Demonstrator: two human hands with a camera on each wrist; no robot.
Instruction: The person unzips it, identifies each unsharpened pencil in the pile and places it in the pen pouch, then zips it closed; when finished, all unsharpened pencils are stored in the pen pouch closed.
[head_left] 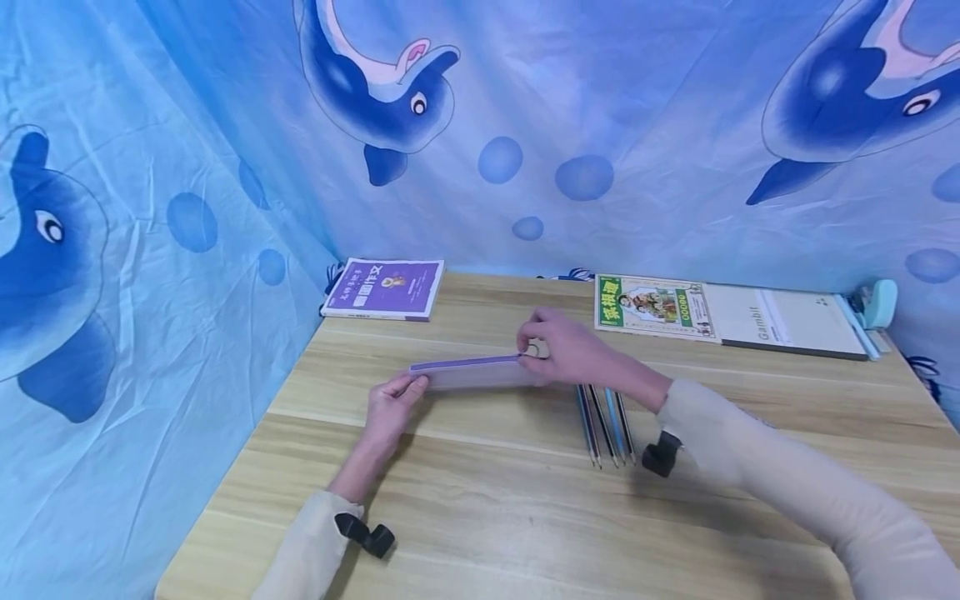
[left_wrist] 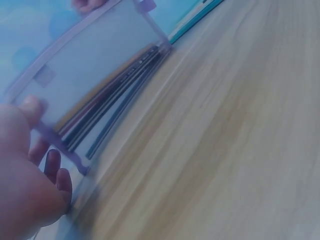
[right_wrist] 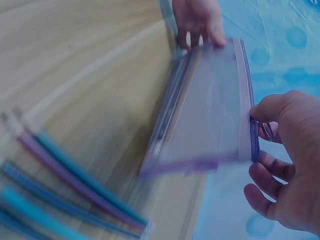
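Note:
A translucent pencil pouch [head_left: 476, 375] with purple edging is held on edge just above the table, its purple zipper side up. Several pencils [left_wrist: 112, 92] lie along its bottom, seen through the clear wall. My left hand [head_left: 390, 407] pinches the pouch's left end between thumb and fingers. At the opposite top corner, my right hand [head_left: 573, 346] pinches the zipper pull [right_wrist: 268, 131] between thumb and index finger, its other fingers loosely curled. Below the right forearm, several loose pencils [head_left: 606, 425] lie side by side on the table, partly hidden by the arm.
A purple book [head_left: 390, 287] lies at the table's back left corner. Toward the back right are a green illustrated book [head_left: 652, 308], a white book [head_left: 783, 321] and a small teal object [head_left: 879, 304]. Blue dolphin-print curtains [head_left: 540, 125] hang behind and left of the wooden table [head_left: 487, 517].

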